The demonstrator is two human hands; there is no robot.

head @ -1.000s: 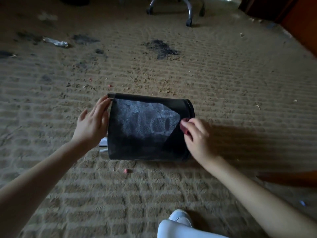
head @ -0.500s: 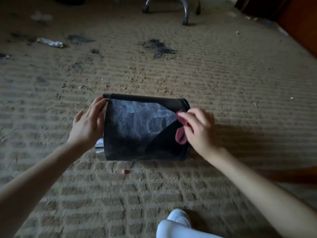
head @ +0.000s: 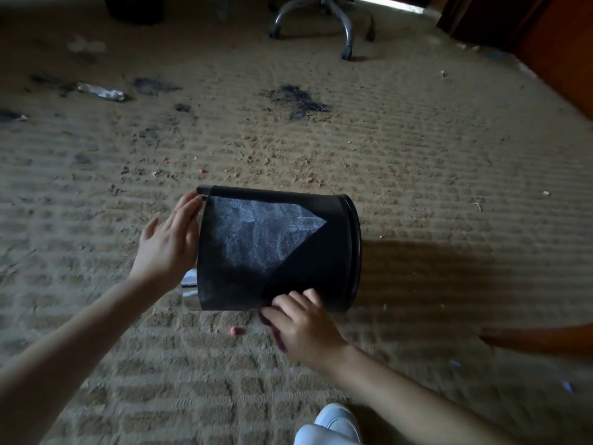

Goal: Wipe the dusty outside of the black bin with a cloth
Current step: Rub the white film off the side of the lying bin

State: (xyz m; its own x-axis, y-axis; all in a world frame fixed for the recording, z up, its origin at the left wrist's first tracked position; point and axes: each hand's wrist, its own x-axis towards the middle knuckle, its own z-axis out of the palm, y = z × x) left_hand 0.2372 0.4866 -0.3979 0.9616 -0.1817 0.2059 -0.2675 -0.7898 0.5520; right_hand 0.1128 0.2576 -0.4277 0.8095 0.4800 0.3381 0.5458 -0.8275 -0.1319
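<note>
I am crouched over a tan ribbed carpet [head: 417, 175] strewn with crumbs, small pink scraps [head: 236, 331] and dark sooty stains [head: 295, 99]. A crushed clear bottle [head: 101, 91] lies far off to my left. The wheeled chair base [head: 324, 20] stands at the far end of the room, with dark wooden furniture [head: 558, 49] along the right and my white shoe [head: 333, 423] below. The black bin [head: 333, 261] lies on its side on the carpet in front of me, its lipped end to the right. A grey dusty patch [head: 256, 232] covers its upper wall beside a clean black wedge. My left hand [head: 167, 248] lies flat, fingers straight, against the bin's left end. My right hand [head: 305, 326] sits at the near lower edge, fingers curled over a dark red cloth [head: 268, 319] pressed to the bin.
</note>
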